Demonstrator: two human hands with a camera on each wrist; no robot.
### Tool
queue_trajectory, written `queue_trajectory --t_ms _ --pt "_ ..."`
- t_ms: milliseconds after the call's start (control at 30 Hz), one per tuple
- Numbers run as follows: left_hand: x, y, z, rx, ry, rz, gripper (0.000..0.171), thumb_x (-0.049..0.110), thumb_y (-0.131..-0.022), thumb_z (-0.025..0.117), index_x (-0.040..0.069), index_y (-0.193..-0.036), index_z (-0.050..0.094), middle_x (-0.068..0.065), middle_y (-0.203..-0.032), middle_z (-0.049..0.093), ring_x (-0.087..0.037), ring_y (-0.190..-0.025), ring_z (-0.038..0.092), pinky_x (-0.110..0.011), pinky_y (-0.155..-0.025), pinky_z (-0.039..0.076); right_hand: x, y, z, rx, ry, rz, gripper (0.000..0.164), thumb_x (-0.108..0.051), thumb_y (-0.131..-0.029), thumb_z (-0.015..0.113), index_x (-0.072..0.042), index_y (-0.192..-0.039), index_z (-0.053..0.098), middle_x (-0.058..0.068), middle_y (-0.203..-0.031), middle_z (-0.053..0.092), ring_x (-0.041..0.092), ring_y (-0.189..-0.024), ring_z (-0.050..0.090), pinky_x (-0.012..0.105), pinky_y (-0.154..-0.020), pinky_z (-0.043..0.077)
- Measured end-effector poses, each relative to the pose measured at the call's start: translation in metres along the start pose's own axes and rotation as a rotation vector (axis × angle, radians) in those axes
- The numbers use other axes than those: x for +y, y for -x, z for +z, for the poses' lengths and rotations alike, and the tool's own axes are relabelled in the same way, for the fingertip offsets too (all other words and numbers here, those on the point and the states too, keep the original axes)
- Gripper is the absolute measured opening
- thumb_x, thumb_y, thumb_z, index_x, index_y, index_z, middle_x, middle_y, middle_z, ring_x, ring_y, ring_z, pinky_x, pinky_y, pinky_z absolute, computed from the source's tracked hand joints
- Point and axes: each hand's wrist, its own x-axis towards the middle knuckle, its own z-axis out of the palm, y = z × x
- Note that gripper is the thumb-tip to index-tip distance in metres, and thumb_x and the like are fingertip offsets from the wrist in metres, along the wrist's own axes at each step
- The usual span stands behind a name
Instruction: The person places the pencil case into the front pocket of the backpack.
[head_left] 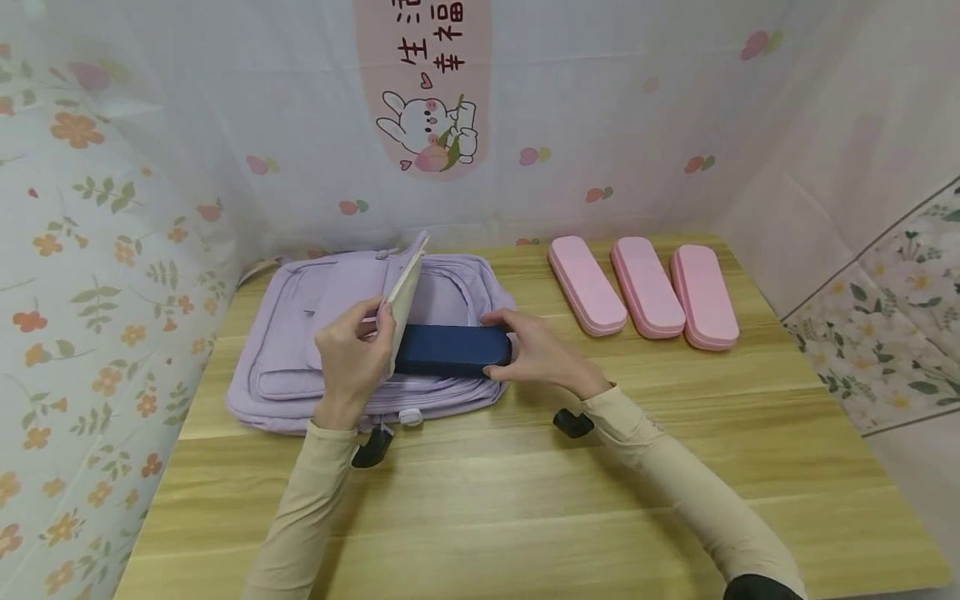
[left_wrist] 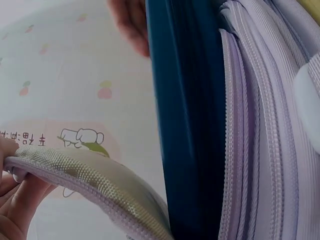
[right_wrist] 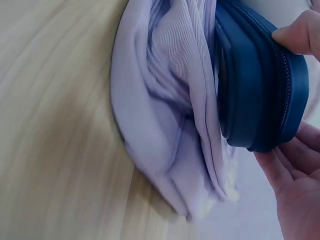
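Observation:
A lavender backpack [head_left: 285,333] lies flat on the table, its zipped compartment unfastened. My left hand [head_left: 352,354] pinches the edge of the raised flap [head_left: 406,296], whose pale lining faces right. With thumb and fingers on opposite sides, my right hand [head_left: 536,350] grips the right end of a dark blue zippered case [head_left: 453,350]. The case lies across the backpack's opening, its left end hidden behind the flap. In the right wrist view, the thumb presses one side of the case [right_wrist: 260,80] and the fingers support the other. The zipper teeth [left_wrist: 227,135] run beside the case in the left wrist view.
Three pink cases [head_left: 587,285] of similar shape lie side by side at the back right of the wooden table [head_left: 480,508]. Black strap ends [head_left: 573,423] show near the backpack's front. A printed curtain [head_left: 300,108] hangs behind.

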Motion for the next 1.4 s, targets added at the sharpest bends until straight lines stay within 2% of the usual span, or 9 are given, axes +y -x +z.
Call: queue_trajectory --t_ms 200,433,667,900,1100,1267,1400 --pt "0.000 0.000 0.001 0.005 0.023 0.001 0.015 0.006 -0.082 0.061 -0.003 -0.088 0.071 -0.016 -0.077 0.070 -0.022 -0.057 0.068 -0.023 -0.048 0.054 0.004 -0.023 0.016 -0.014 -0.035 -0.064 0.070 -0.032 -0.065 0.077 -0.007 -0.124 0.051 0.003 -0.122 0.058 0.012 -0.108 0.054 0.030 -0.094 0.047" --pt "-0.002 0.001 0.002 0.033 0.037 0.023 0.012 0.001 -0.079 0.064 -0.004 -0.087 0.071 -0.018 -0.075 0.069 -0.023 -0.055 0.067 -0.029 -0.045 0.054 0.001 -0.035 0.026 -0.045 -0.090 -0.040 0.072 -0.031 -0.065 0.079 -0.005 -0.126 0.050 0.000 -0.123 0.057 0.012 -0.107 0.053 0.030 -0.091 0.048" --pt "-0.003 0.001 0.000 0.043 0.026 0.012 0.012 0.002 -0.079 0.064 -0.004 -0.087 0.071 -0.017 -0.074 0.069 -0.023 -0.054 0.067 -0.028 -0.046 0.054 -0.001 -0.042 0.032 -0.041 -0.054 -0.055 0.071 -0.031 -0.063 0.079 -0.005 -0.123 0.051 0.002 -0.119 0.058 0.012 -0.104 0.055 0.028 -0.089 0.049" --pt "0.026 -0.006 -0.008 0.056 0.045 -0.001 0.010 -0.008 -0.076 0.061 -0.011 -0.084 0.068 -0.024 -0.073 0.067 -0.032 -0.053 0.065 -0.020 -0.049 0.054 -0.004 -0.047 0.041 -0.016 -0.058 -0.056 0.066 -0.029 -0.060 0.082 -0.004 -0.115 0.054 0.006 -0.112 0.054 0.015 -0.100 0.054 0.025 -0.090 0.048" --pt "0.031 -0.007 -0.010 0.051 0.046 -0.014 0.010 -0.010 -0.076 0.062 -0.012 -0.083 0.068 -0.024 -0.073 0.067 -0.032 -0.054 0.066 -0.016 -0.051 0.054 -0.006 -0.051 0.049 -0.001 -0.069 -0.047 0.068 -0.028 -0.060 0.082 -0.004 -0.116 0.052 0.007 -0.113 0.055 0.016 -0.102 0.055 0.025 -0.092 0.047" --pt "0.032 -0.007 -0.012 0.052 0.050 -0.035 0.010 -0.011 -0.075 0.062 -0.013 -0.083 0.067 -0.025 -0.073 0.067 -0.032 -0.054 0.066 -0.006 -0.054 0.050 -0.005 -0.054 0.053 0.019 -0.073 -0.038 0.064 -0.029 -0.061 0.083 -0.006 -0.112 0.053 0.005 -0.110 0.058 0.014 -0.101 0.057 0.024 -0.093 0.047" --pt "0.032 -0.007 -0.013 0.053 0.061 -0.047 0.010 -0.011 -0.075 0.062 -0.013 -0.084 0.067 -0.025 -0.072 0.066 -0.032 -0.054 0.066 -0.005 -0.055 0.049 -0.006 -0.055 0.056 0.041 -0.072 -0.017 0.061 -0.030 -0.061 0.084 -0.007 -0.110 0.055 0.005 -0.107 0.060 0.016 -0.099 0.058 0.025 -0.091 0.048"
